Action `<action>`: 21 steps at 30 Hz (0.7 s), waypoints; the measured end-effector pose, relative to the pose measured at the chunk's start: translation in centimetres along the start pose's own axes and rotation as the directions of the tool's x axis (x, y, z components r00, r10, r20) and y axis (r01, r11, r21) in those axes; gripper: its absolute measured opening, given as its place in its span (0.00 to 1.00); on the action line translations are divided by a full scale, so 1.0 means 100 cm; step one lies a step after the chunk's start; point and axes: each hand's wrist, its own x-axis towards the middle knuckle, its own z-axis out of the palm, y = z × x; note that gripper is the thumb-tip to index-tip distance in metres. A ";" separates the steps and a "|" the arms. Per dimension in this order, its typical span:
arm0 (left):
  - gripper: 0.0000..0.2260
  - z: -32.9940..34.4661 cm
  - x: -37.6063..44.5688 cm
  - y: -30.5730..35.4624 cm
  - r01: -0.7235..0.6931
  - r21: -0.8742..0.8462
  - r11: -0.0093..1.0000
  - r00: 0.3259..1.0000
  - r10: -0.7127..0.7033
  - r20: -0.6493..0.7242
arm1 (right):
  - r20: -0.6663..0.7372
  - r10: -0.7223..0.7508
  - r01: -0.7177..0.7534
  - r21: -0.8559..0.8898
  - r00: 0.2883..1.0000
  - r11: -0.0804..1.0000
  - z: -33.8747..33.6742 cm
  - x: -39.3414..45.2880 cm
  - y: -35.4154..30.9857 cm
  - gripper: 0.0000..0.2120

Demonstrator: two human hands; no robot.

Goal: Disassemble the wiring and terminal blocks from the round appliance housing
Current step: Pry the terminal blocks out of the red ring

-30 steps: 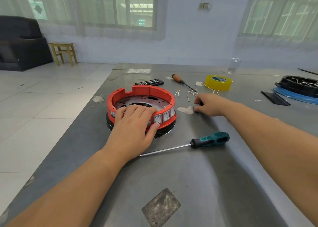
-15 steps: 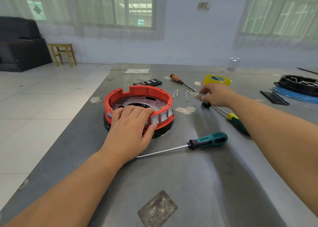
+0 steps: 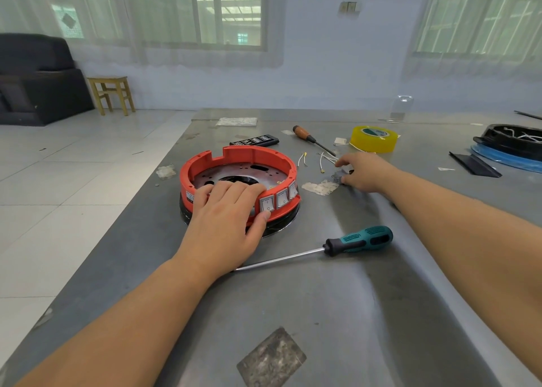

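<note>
The round red housing point(image 3: 249, 154) sits on the grey table point(image 3: 337, 313), with a metal plate inside it and three rocker switches point(image 3: 281, 198) in its front wall. My left hand point(image 3: 225, 225) grips the near rim, fingers curled over the top and thumb against the outer wall beside the switches. Loose white wires point(image 3: 322, 159) with metal ends lie right of the housing. My right hand point(image 3: 365, 172) is just past them, its thumb and fingers pinching a small grey-black part point(image 3: 340, 177) at table level. What the palm covers is hidden.
A teal-handled screwdriver point(image 3: 360, 240) lies in front of the housing. Farther back are a wooden-handled screwdriver point(image 3: 303, 134), a yellow tape roll point(image 3: 374, 138) and a black bit case point(image 3: 255, 140). Another black round housing point(image 3: 513, 140) sits at the far right. The table's left edge drops to the tiled floor.
My right hand came back toward me from near the tape roll to the small part. The yellow-green screwdriver seen by it half a second ago is out of sight. My left hand has not moved.
</note>
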 end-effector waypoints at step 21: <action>0.18 -0.010 -0.007 -0.004 0.034 -0.121 0.992 0.997 -0.042 -0.061 | -0.149 -0.454 0.424 -0.198 0.878 0.884 0.032 -0.169 -0.041 0.30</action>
